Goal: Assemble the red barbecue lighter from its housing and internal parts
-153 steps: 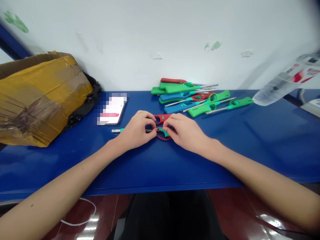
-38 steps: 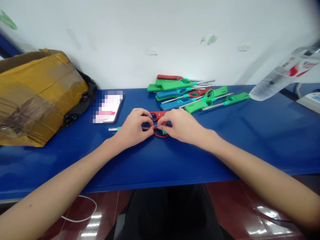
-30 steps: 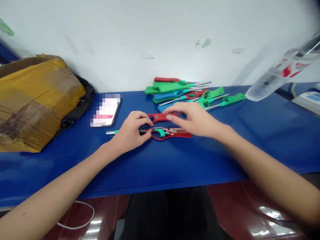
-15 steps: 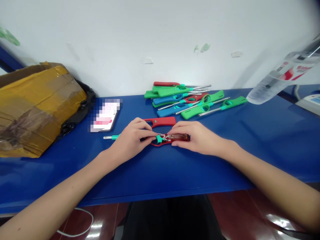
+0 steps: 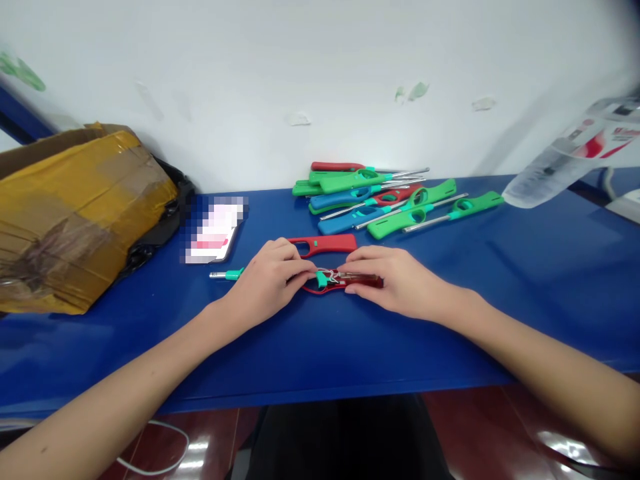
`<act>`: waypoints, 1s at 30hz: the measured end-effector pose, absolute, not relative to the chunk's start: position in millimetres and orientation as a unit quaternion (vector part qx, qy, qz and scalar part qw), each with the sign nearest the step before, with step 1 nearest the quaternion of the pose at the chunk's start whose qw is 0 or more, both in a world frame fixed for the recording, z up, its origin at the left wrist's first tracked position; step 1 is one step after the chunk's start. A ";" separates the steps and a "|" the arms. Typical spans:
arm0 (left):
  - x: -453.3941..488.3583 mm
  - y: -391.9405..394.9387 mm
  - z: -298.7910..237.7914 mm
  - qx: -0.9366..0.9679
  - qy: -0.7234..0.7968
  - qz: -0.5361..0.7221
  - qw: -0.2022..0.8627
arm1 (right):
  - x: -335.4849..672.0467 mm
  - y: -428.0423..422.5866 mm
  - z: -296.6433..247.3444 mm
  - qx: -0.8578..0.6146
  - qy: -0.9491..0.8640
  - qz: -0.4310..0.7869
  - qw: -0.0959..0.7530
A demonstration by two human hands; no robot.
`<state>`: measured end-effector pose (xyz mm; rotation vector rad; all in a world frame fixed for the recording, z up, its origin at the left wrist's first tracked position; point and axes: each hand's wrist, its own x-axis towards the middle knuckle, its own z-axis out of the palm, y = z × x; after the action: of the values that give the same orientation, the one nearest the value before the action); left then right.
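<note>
An opened red long-nosed lighter (image 5: 334,280) lies on the blue table (image 5: 450,307) between my hands, its teal trigger and wires exposed and its metal nozzle with a teal collar (image 5: 226,274) pointing left. My left hand (image 5: 267,280) is closed, pinching the lighter's front part by the trigger. My right hand (image 5: 395,280) rests on the rear of the red body, fingers pressed together on it. A separate red shell half (image 5: 324,245) lies just behind the hands.
A heap of several green, blue and red lighters (image 5: 385,197) lies at the back by the white wall. A phone (image 5: 214,230) lies left of centre, beside a taped cardboard box (image 5: 75,200). A clear plastic bag (image 5: 565,163) hangs at the right.
My right hand lifted off toward the shell half a second ago, then came back onto the rear of the open lighter. My left hand stayed pinched at its front.
</note>
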<state>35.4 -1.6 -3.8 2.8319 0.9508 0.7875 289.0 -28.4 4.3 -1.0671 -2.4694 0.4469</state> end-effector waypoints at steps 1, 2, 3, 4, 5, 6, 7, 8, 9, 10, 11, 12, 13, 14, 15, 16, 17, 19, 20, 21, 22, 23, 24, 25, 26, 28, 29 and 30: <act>35.7 -1.3 -4.4 0.915 0.309 0.257 0.031 | 288.5 -28.5 4.6 -0.387 -0.885 0.161 0.206; 35.8 -1.1 -4.4 0.914 0.310 0.259 0.039 | 288.2 -28.5 5.3 -0.391 -0.883 0.162 0.205; 35.4 -1.0 -3.9 0.913 0.310 0.262 0.051 | 288.1 -28.5 6.3 -0.394 -0.881 0.164 0.203; 34.3 -0.9 -2.7 0.912 0.307 0.264 0.067 | 288.3 -28.4 7.6 -0.395 -0.881 0.166 0.201; 32.6 -0.9 -1.0 0.912 0.303 0.264 0.085 | 289.0 -28.2 9.0 -0.394 -0.882 0.167 0.198; 30.2 -0.9 1.2 0.913 0.299 0.259 0.104 | 290.1 -27.8 10.6 -0.392 -0.884 0.167 0.195; 27.2 -0.8 3.6 0.914 0.296 0.250 0.122 | 291.5 -27.2 12.1 -0.388 -0.886 0.166 0.192; 23.9 -0.7 6.0 0.916 0.295 0.238 0.135 | 293.2 -26.5 13.5 -0.386 -0.888 0.165 0.190; 20.6 -0.6 8.1 0.919 0.295 0.222 0.142 | 294.9 -25.5 14.7 -0.383 -0.889 0.165 0.188; 17.6 -0.3 9.6 0.922 0.291 0.209 0.144 | 296.5 -24.5 15.6 -0.380 -0.891 0.166 0.186; 15.2 0.0 10.4 0.927 0.287 0.198 0.141 | 297.8 -23.5 16.4 -0.377 -0.892 0.167 0.184; 13.5 0.3 10.5 0.930 0.282 0.192 0.135 | 298.5 -22.4 16.9 -0.375 -0.893 0.168 0.182; 12.6 0.7 9.9 0.933 0.278 0.189 0.127 | 298.5 -21.6 17.2 -0.376 -0.894 0.166 0.180; 12.3 0.9 8.9 0.935 0.277 0.188 0.119 | 297.6 -21.0 17.4 -0.380 -0.893 0.162 0.179; 12.6 1.1 7.6 0.935 0.278 0.190 0.113 | 295.8 -20.8 17.5 -0.385 -0.892 0.155 0.179; 13.2 1.2 6.1 0.934 0.282 0.193 0.109 | 293.1 -21.0 17.7 -0.390 -0.890 0.148 0.181; 13.9 1.1 4.8 0.932 0.285 0.195 0.107 | 289.5 -21.6 17.9 -0.394 -0.889 0.140 0.184; 15.3 0.7 3.0 0.930 0.291 0.199 0.108 | 280.1 -23.9 18.5 -0.398 -0.888 0.126 0.194; 15.8 0.5 2.6 0.929 0.292 0.200 0.110 | 274.7 -25.3 18.8 -0.398 -0.887 0.119 0.201; 16.2 0.2 2.4 0.928 0.293 0.201 0.111 | 269.2 -26.7 19.0 -0.400 -0.885 0.112 0.209; 16.6 -0.1 2.5 0.928 0.293 0.203 0.112 | 263.9 -28.0 19.1 -0.403 -0.883 0.103 0.216; 16.9 -0.3 2.6 0.927 0.294 0.205 0.113 | 259.0 -29.1 19.0 -0.408 -0.882 0.095 0.218; 17.3 -0.5 2.7 0.926 0.295 0.207 0.114 | 254.7 -29.8 18.7 -0.415 -0.880 0.089 0.215; 17.8 -0.6 2.8 0.924 0.298 0.208 0.117 | 251.2 -30.3 18.2 -0.423 -0.877 0.086 0.212; 18.3 -0.7 2.8 0.923 0.302 0.208 0.120 | 248.5 -30.6 17.5 -0.433 -0.873 0.086 0.210; 19.4 -0.7 2.3 0.918 0.313 0.206 0.131 | 245.2 -31.0 15.9 -0.454 -0.861 0.091 0.211; 19.9 -0.6 1.8 0.915 0.319 0.204 0.137 | 244.3 -31.3 15.2 -0.465 -0.854 0.094 0.214; 20.3 -0.5 1.3 0.913 0.324 0.203 0.143 | 243.6 -31.7 14.7 -0.476 -0.847 0.097 0.218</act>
<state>20.3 -0.5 1.3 2.6324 0.9328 0.5863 243.6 -31.7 14.7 -1.3176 -2.3447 0.2692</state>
